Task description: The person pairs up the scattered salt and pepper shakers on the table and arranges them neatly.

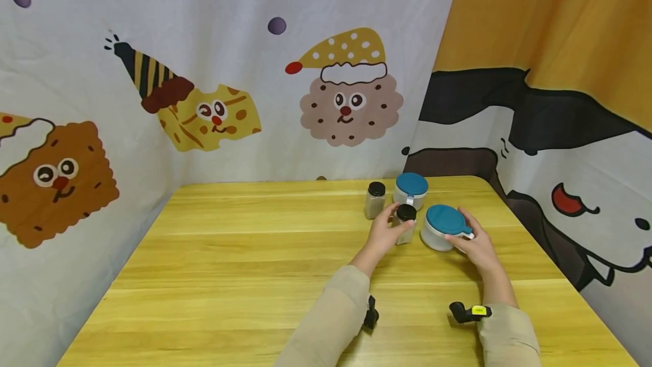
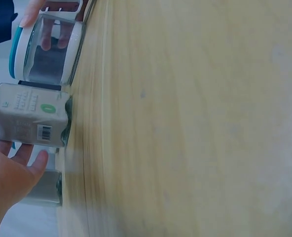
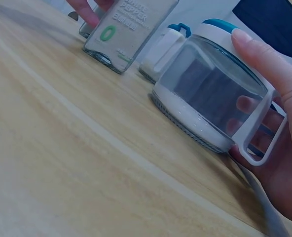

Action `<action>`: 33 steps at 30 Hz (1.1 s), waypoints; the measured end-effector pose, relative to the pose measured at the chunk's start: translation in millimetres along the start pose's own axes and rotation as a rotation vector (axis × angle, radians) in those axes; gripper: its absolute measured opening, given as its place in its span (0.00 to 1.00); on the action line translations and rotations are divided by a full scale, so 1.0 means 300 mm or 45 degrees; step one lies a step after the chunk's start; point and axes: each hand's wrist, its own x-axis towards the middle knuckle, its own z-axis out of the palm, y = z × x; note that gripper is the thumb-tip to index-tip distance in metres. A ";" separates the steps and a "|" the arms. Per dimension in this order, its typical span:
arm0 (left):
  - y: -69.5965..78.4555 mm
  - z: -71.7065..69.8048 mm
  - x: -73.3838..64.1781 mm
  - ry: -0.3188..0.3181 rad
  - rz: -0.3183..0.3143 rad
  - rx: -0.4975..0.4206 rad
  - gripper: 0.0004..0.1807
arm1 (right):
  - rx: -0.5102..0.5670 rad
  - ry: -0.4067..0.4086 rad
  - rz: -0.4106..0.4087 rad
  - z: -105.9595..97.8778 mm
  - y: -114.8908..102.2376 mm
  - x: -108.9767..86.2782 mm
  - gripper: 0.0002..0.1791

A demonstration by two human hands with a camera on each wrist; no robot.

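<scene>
My left hand (image 1: 383, 235) grips a clear pepper bottle (image 1: 406, 213) with a black lid, its thumb and fingers on opposite sides. Powder fills the bottle, and raised lettering reads "white pepper" in the right wrist view. Just to its right, my right hand (image 1: 479, 247) holds a round glass seasoning jar (image 1: 446, 221) with a blue lid, its thumb near the lid and its fingers behind the white handle (image 3: 267, 133). Some white contents lie in the bottom of this jar. Whether either container touches the table is hard to tell.
A second black-lidded bottle (image 1: 376, 203) stands left of and behind the held one. Behind both hands is another blue-lidded jar (image 1: 411, 184), near the table's back edge. The wooden table (image 1: 229, 265) meets a printed curtain (image 1: 229, 44) at the back.
</scene>
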 end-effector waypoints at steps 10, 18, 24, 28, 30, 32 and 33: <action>-0.005 0.003 0.005 -0.001 0.035 -0.007 0.28 | 0.002 -0.002 0.005 0.005 0.001 0.004 0.52; -0.009 0.003 0.014 -0.009 0.048 -0.001 0.28 | -0.006 0.015 0.043 0.013 -0.011 0.001 0.52; -0.002 0.000 0.013 -0.016 0.066 -0.006 0.27 | -0.007 0.018 0.085 0.018 -0.021 0.001 0.53; -0.002 0.001 0.015 -0.019 0.072 0.009 0.28 | 0.000 0.018 0.094 0.021 -0.021 0.003 0.53; -0.002 0.002 0.017 -0.024 0.075 0.017 0.28 | 0.006 0.018 0.098 0.023 -0.019 0.003 0.54; -0.002 0.003 0.016 -0.031 0.072 0.020 0.28 | 0.011 0.019 0.106 0.026 -0.020 0.001 0.54; -0.003 0.003 0.016 -0.035 0.070 0.020 0.28 | 0.013 0.021 0.109 0.027 -0.020 0.001 0.54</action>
